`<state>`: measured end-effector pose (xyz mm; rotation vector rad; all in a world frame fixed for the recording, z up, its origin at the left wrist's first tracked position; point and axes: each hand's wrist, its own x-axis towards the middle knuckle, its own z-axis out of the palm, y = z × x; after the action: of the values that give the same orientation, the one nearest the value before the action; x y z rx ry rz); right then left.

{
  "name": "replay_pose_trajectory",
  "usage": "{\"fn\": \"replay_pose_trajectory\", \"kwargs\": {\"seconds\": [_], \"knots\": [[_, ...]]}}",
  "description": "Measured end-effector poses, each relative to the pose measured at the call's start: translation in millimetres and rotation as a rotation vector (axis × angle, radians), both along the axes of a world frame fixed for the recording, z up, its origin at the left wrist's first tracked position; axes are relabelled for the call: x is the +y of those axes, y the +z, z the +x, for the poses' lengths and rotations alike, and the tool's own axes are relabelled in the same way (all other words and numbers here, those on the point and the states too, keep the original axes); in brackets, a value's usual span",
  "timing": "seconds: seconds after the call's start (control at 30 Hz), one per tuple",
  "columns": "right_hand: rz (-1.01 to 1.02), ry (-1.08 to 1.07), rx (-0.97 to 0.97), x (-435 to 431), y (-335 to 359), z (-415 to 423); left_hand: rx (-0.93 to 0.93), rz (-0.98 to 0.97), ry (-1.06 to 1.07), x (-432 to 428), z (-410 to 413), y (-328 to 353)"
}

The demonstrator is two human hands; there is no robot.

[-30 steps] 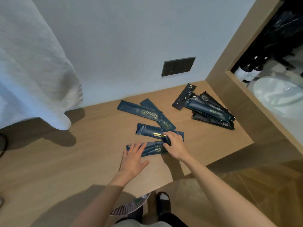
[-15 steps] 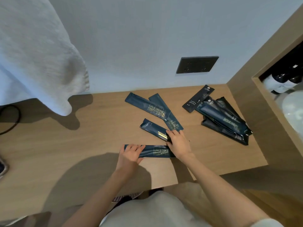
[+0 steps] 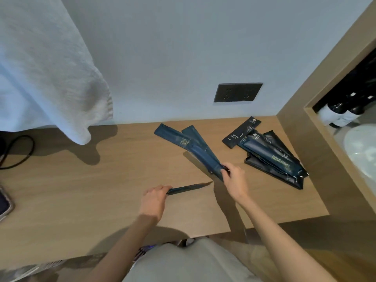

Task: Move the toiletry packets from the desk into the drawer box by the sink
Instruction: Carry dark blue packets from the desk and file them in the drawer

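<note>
Advice: with left hand pinching edge-on packet and right hand gripping blue packet, lift both off bench.

A black flat rectangular packet, right of centre in the frame, is showing the white words "TOOTH BRUSH" near its lower end. A round emblem and smaller marks beside them are proving too small to read. The long dark blue foil packets at the centre are carrying pale fine print, too blurred to read. The heap of dark glossy packets at the right is bearing greenish-gold lettering, equally illegible. So are the white labels on the dark bottles at the right edge.
</note>
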<state>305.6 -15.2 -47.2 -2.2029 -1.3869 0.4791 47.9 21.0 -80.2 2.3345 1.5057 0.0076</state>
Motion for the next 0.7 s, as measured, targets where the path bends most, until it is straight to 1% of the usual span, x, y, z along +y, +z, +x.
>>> {"fn": "replay_pose_trajectory", "kwargs": {"seconds": [0.03, 0.07, 0.13, 0.23, 0.3, 0.37, 0.43, 0.5, 0.63, 0.7], "knots": [[0.026, -0.042, 0.088, -4, 7, 3, -0.037, -0.012, 0.027, -1, -1, 4], [0.053, -0.089, 0.216, -8, 16, 6, -0.082, -0.026, 0.054, -3, -2, 7], [0.096, -0.196, 0.520, -18, 33, 10, -0.238, -0.101, 0.127, -5, -2, 14], [0.064, -0.292, 0.909, -31, 55, 9, -0.579, -0.380, 0.287, -8, 5, 27], [0.039, -0.317, 1.101, -35, 63, 4, -0.743, -0.549, 0.330, -10, 11, 38], [0.038, -0.316, 1.187, -35, 68, -2, -0.838, -0.635, 0.312, -13, 17, 52], [0.045, -0.314, 1.213, -34, 70, -11, -0.914, -0.698, 0.307, -16, 22, 65], [0.067, -0.303, 1.168, -36, 70, -19, -0.976, -0.727, 0.313, -18, 27, 77], [0.193, -0.295, 0.890, -40, 73, -27, -0.993, -0.698, 0.308, -17, 27, 90], [0.267, -0.247, 0.680, -42, 77, -24, -0.997, -0.682, 0.317, -15, 25, 92]]}}
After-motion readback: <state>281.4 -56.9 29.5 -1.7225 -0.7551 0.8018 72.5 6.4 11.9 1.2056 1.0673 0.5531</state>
